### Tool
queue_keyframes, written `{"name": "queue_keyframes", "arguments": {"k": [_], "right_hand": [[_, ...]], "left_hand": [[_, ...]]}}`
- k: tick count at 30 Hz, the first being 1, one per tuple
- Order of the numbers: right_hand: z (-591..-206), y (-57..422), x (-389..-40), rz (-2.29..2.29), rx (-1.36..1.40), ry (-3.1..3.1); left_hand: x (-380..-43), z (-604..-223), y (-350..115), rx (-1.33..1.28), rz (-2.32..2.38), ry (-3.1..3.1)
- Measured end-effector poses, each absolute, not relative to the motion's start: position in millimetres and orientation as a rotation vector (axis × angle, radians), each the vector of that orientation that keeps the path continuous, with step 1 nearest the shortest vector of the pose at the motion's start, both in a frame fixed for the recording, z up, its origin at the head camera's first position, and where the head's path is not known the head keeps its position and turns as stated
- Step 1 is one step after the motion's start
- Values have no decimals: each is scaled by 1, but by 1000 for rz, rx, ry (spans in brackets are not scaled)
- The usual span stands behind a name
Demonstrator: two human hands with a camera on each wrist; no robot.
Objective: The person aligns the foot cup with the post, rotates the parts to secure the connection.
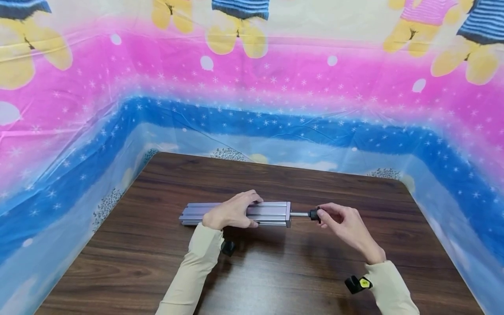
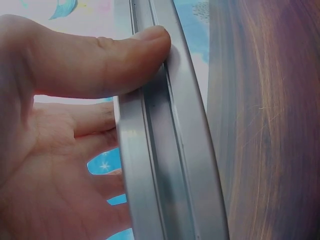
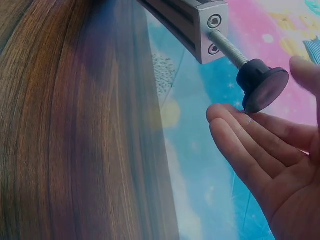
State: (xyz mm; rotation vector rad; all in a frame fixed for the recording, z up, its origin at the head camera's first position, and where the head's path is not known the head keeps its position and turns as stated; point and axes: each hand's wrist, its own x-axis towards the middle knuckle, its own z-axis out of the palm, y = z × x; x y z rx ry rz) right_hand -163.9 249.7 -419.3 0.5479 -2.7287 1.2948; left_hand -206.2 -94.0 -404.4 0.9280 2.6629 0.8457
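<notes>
A silver aluminium profile (image 1: 271,212) lies crosswise above the table, slotted along its length. My left hand (image 1: 233,211) grips it around the middle; in the left wrist view the thumb (image 2: 145,55) presses on the slotted face, with the other fingers partly hidden behind. A threaded rod (image 3: 230,50) sticks out of the profile's end plate (image 3: 214,32), between two screws. On the rod's outer end is a black levelling foot (image 3: 265,85) with a round base. My right hand (image 1: 346,223) pinches the foot's rim between thumb and fingertips.
The dark wood-grain table (image 1: 130,262) has its far edge just beyond the profile. A printed pink and blue curtain (image 1: 275,100) surrounds the back and sides. Black wrist cameras (image 1: 227,248) sit at the sleeve cuffs.
</notes>
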Motion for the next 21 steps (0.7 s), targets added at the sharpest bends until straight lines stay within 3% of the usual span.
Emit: {"name": "queue_keyframes", "arguments": {"k": [10,21], "right_hand": [[-418,254,-162,1349,782,-2618],[-418,253,-164,1312,679,-2662]], "left_hand": [[-207,-404,-92,924,848,2656],[-207,-405,-92,916,844,2658]]}}
